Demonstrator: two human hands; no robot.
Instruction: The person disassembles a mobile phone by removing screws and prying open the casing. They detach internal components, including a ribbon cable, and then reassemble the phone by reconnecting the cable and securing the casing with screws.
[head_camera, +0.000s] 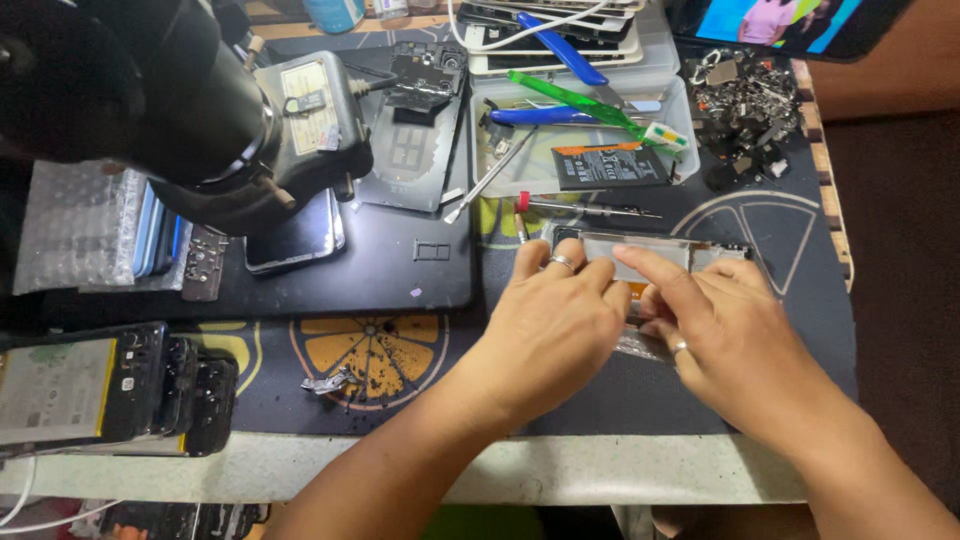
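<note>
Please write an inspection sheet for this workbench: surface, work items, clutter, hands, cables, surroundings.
Surface: dark work mat with citrus-slice print on a pale table.
Job's things: opened phone under both hands.
Clutter: clear tray with phone battery, blue-handled pliers and green tool; red-tipped screwdriver; pile of small metal parts; stacked phones.
Grippers: left hand and right hand press on the phone.
Cables: white cable at the top.
Surroundings: microscope at upper left; lit screen at upper right.
</note>
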